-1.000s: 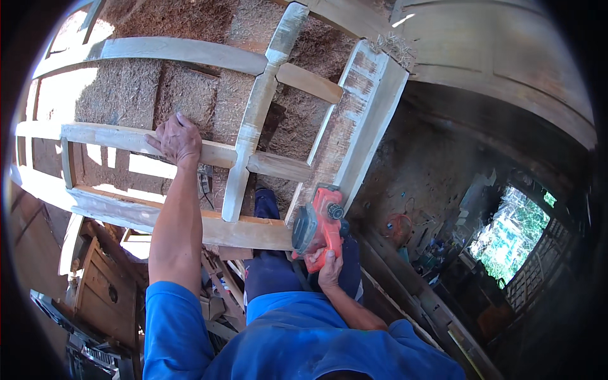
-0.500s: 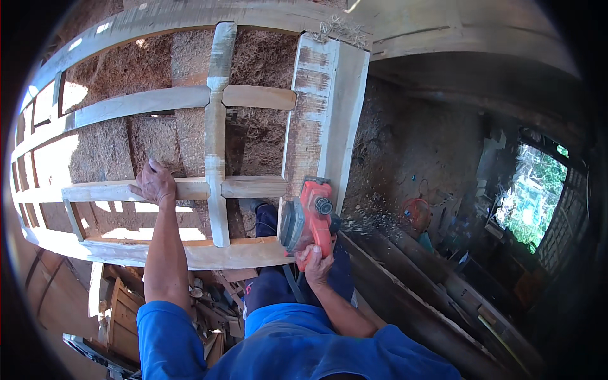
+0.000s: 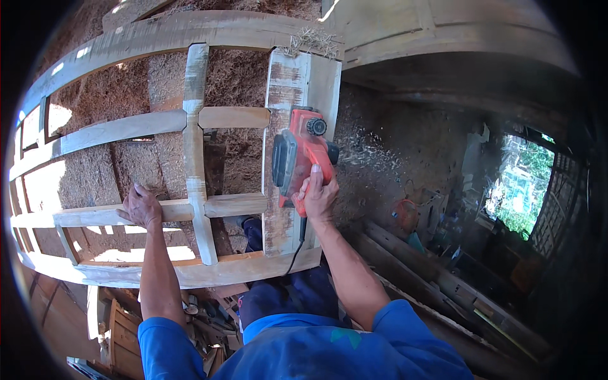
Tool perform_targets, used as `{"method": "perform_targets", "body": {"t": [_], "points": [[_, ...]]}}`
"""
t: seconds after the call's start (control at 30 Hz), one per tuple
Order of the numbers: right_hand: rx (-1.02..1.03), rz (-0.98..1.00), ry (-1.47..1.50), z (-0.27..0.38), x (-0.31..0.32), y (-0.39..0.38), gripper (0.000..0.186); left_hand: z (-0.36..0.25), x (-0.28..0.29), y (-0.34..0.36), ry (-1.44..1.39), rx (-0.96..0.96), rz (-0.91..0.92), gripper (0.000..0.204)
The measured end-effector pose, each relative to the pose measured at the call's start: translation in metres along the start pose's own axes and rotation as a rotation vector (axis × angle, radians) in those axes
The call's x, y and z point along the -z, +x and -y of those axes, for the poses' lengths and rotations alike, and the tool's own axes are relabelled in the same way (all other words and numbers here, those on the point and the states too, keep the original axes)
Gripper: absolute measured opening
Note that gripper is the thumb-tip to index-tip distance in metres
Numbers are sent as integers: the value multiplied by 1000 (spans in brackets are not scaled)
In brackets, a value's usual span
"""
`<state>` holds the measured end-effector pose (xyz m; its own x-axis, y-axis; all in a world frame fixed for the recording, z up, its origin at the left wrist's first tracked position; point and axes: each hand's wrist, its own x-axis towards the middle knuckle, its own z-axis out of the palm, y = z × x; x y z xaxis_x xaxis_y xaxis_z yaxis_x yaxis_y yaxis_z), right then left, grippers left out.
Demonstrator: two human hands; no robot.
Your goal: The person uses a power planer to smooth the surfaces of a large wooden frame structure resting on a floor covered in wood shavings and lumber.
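My right hand is closed around the rear handle of a red electric planer. The planer lies on the broad right-hand upright of a large wooden lattice frame, about midway along it. Shavings spray off to the planer's right. This upright has a smooth pale strip along its right side and rough brown-and-white banding on its left. A black cord trails from the planer toward my body. My left hand grips a crossbar of the frame, its fingers partly hidden.
Curled shavings are heaped on the frame's far right corner, and more cover the ground beneath. Long boards lie at the lower right. Scrap wood is piled near my legs. A bright window opening is at the right.
My right hand has pushed the planer away from my body along the upright. The view has shifted slightly, while my left hand stays on the same crossbar. Shavings still fly rightward.
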<state>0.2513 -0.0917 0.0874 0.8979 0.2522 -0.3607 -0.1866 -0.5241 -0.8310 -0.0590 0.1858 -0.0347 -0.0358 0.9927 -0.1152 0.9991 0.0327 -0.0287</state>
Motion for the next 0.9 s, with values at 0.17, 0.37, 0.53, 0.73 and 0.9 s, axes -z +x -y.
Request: {"method": "perform_targets", "body": {"t": [0.17,0.37,0.53,0.73,0.9], "points": [[99,-31,-84,15,-14,80,42,1,-6,-2,-26,-14,-8,42],[42,-7,-59,71,-29,138,45,-1,-2,-3,-30,-29,-14,43],[88,-42,-71,103,-48,177,51,3,-2,-3,-18,-40,-26,43],[97,-83,-65,138,-75,238,52,3,0,-1,-1,-24,-29,41],[324,-134,-42,109,-68,257,52,-5,-2,-2,-18,2,-6,40]]}}
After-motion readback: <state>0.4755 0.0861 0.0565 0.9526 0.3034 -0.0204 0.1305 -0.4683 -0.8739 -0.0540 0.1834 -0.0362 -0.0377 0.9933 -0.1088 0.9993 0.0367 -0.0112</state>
